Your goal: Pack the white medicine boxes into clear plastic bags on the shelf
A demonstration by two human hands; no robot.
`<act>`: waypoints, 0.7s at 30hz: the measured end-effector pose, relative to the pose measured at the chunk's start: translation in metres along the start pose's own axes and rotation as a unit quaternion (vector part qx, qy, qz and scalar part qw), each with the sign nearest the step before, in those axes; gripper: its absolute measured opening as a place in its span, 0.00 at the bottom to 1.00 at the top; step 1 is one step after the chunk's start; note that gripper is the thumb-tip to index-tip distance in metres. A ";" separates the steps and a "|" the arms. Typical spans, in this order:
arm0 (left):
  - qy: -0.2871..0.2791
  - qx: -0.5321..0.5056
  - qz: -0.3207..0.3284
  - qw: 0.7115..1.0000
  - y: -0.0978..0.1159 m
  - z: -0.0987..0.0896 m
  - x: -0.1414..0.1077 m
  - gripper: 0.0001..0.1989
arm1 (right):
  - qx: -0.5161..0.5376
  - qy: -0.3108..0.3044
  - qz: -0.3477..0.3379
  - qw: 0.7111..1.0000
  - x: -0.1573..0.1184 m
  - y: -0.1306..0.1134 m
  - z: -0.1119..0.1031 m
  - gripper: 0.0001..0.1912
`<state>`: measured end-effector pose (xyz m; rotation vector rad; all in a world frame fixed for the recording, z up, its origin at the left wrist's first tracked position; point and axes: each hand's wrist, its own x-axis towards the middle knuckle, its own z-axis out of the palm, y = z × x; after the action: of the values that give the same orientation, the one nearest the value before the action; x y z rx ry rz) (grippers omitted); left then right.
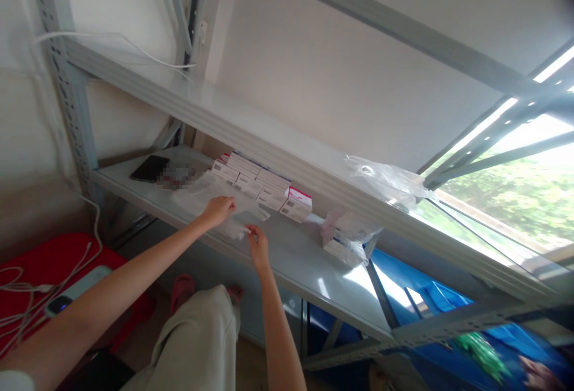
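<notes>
A clear plastic bag lies spread on the lower metal shelf. My left hand is over the bag's upper side, its fingers closed on the plastic. Just right of it, my right hand pinches the bag's edge near the shelf's front. Behind the bag stand rows of small white boxes, and a box with a pink top is at their right end. Farther right, more boxes sit inside a second clear bag.
A dark flat object lies at the shelf's left end. The upper shelf overhangs the boxes and holds a crumpled clear bag. Metal uprights frame both sides. A red stool with white cables stands lower left; blue material is lower right.
</notes>
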<state>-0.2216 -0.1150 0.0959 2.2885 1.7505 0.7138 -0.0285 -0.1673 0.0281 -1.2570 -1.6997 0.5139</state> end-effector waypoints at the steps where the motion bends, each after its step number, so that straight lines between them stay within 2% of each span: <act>1: -0.008 -0.001 -0.004 1.000 -0.002 0.006 0.000 0.05 | 0.006 -0.006 0.003 1.000 0.000 0.001 0.001 0.16; 5: -0.016 -0.004 -0.021 1.000 -0.011 0.020 0.001 0.04 | 0.019 0.002 0.020 1.000 -0.001 0.004 0.002 0.15; 8: -0.002 -0.001 -0.015 1.000 -0.011 0.020 0.001 0.05 | -0.006 0.056 0.041 0.998 0.003 0.002 0.003 0.15; 10: 0.008 0.005 0.008 1.000 -0.007 0.016 0.001 0.05 | -0.035 0.077 0.024 0.996 0.006 -0.004 0.005 0.15; 12: 0.014 0.016 0.032 0.999 0.000 0.010 0.000 0.05 | -0.063 0.060 -0.024 0.996 0.010 -0.010 0.009 0.16; 15: 0.024 0.039 0.056 0.997 0.010 0.002 0.000 0.06 | -0.091 0.001 -0.087 0.992 0.016 -0.017 0.017 0.17; 18: 0.034 0.064 0.063 0.995 0.013 -0.002 0.000 0.07 | -0.118 -0.036 -0.102 0.987 0.021 -0.018 0.023 0.17; 21: 0.048 0.069 0.035 0.996 0.008 -0.006 0.001 0.08 | -0.151 -0.067 -0.109 0.980 0.023 -0.015 0.028 0.20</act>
<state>-0.2176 -0.1169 0.1044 2.4560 1.8218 0.7492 -0.0614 -0.1476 0.0360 -1.2464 -2.0595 0.2168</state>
